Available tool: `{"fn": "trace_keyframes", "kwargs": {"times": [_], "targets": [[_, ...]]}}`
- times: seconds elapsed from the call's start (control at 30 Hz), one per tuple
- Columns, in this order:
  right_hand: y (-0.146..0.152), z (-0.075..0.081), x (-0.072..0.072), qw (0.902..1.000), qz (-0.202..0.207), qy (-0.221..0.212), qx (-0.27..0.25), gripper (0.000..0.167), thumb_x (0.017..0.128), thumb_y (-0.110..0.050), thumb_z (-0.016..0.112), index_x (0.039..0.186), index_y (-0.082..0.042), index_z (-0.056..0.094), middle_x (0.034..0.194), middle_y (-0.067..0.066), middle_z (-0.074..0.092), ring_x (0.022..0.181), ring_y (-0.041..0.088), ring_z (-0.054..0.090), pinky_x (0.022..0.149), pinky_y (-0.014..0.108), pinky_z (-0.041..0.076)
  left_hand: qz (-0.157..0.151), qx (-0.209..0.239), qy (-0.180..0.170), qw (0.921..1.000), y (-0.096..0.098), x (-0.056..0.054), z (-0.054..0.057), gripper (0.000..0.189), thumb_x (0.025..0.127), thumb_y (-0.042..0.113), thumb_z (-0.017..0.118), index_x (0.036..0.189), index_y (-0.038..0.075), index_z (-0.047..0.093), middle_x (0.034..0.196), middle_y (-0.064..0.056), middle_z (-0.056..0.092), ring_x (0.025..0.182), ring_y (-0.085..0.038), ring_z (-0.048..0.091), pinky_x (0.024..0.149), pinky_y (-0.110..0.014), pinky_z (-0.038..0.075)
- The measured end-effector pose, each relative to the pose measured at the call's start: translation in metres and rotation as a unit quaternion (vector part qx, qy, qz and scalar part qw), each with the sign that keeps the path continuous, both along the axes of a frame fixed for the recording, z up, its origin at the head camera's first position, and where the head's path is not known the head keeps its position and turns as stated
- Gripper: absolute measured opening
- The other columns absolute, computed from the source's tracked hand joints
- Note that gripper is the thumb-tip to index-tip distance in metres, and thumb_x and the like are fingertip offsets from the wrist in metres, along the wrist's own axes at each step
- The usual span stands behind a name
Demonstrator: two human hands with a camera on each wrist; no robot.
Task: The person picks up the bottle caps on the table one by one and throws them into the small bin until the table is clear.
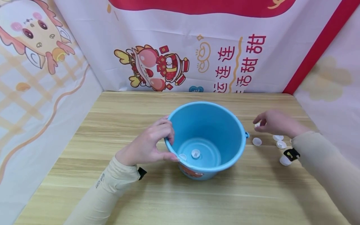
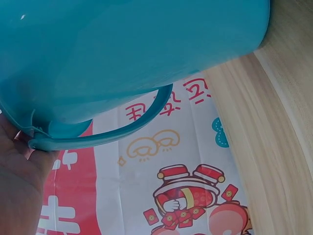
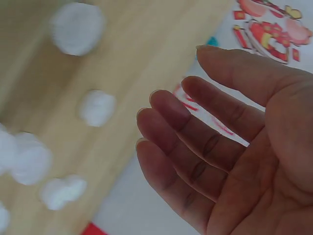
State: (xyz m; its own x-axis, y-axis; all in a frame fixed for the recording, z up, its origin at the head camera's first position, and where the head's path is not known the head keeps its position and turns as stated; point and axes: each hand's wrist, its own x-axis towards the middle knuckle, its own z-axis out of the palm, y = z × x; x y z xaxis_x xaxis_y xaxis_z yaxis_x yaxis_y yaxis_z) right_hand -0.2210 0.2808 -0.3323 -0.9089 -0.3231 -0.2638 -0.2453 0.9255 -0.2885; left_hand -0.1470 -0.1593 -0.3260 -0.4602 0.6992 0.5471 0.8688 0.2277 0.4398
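My left hand grips the left rim of a blue plastic bucket, its fingertips bent over the edge. A white bottle cap and a paler cap lie on the bucket's bottom. In the left wrist view, the bucket's blue handle hangs beside that hand. My right hand is right of the bucket, thumb and forefinger close about a small white cap in the head view. In the right wrist view, the fingers are loosely bent and spread, with nothing between them.
Several more white caps lie on the wooden table at the right, among them a round cap, one by the sleeve and another cap. A printed cloth hangs behind the table and along its sides.
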Motion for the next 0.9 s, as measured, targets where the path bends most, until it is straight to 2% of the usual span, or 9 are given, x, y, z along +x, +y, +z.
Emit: {"fn": "trace_keyframes", "kwargs": {"times": [0.2, 0.33, 0.43, 0.6, 0.77, 0.9], "targets": [[0.009, -0.029, 0.01, 0.9983, -0.017, -0.055, -0.013, 0.043, 0.087, -0.025, 0.078, 0.122, -0.001, 0.067, 0.09, 0.005, 0.066, 0.078, 0.021, 0.059, 0.067, 0.037, 0.054, -0.002, -0.001, 0.005, 1.0, 0.0, 0.0, 0.0, 0.049, 0.082, 0.063, 0.068, 0.088, 0.016, 0.055, 0.087, 0.006, 0.052, 0.089, -0.01, 0.05, 0.117, -0.051, 0.025], [0.012, -0.043, 0.014, 0.9975, -0.017, -0.066, -0.021, 0.045, 0.087, -0.027, 0.077, 0.122, -0.002, 0.066, 0.086, 0.004, 0.064, 0.075, 0.021, 0.056, 0.064, 0.033, 0.05, -0.001, -0.001, 0.005, 1.0, 0.001, 0.0, 0.0, 0.049, 0.082, 0.063, 0.068, 0.088, 0.016, 0.055, 0.087, 0.006, 0.053, 0.089, -0.01, 0.05, 0.117, -0.051, 0.025], [0.013, -0.05, 0.016, 0.9983, -0.014, -0.053, -0.023, 0.038, 0.087, -0.024, 0.077, 0.118, -0.004, 0.069, 0.083, 0.003, 0.062, 0.074, 0.02, 0.054, 0.064, 0.032, 0.049, -0.002, -0.001, 0.004, 1.0, 0.001, 0.0, 0.0, 0.049, 0.082, 0.063, 0.068, 0.088, 0.016, 0.055, 0.087, 0.007, 0.053, 0.089, -0.01, 0.05, 0.116, -0.052, 0.025], [0.012, -0.058, 0.02, 0.9998, -0.008, -0.006, -0.014, 0.03, 0.084, -0.019, 0.08, 0.109, -0.005, 0.072, 0.082, 0.0, 0.063, 0.074, 0.02, 0.055, 0.066, 0.034, 0.052, -0.002, 0.001, 0.004, 1.0, 0.002, -0.001, -0.002, 0.048, 0.081, 0.062, 0.069, 0.088, 0.016, 0.056, 0.086, 0.007, 0.053, 0.088, -0.01, 0.05, 0.116, -0.052, 0.025], [0.011, -0.061, 0.023, 0.9996, -0.012, 0.018, -0.017, 0.026, 0.083, -0.019, 0.082, 0.103, -0.004, 0.074, 0.081, 0.0, 0.065, 0.072, 0.019, 0.056, 0.065, 0.034, 0.053, -0.001, 0.005, 0.004, 1.0, 0.002, -0.001, -0.002, 0.049, 0.081, 0.062, 0.069, 0.088, 0.015, 0.056, 0.087, 0.007, 0.053, 0.088, -0.01, 0.051, 0.116, -0.052, 0.025], [0.009, -0.06, 0.024, 0.9992, 0.002, 0.037, -0.013, 0.023, 0.082, -0.018, 0.083, 0.098, -0.005, 0.075, 0.081, 0.0, 0.066, 0.073, 0.019, 0.057, 0.069, 0.039, 0.055, 0.0, 0.008, 0.004, 1.0, 0.002, 0.0, -0.002, 0.049, 0.082, 0.062, 0.068, 0.088, 0.016, 0.056, 0.087, 0.007, 0.053, 0.088, -0.01, 0.05, 0.116, -0.052, 0.025]]}}
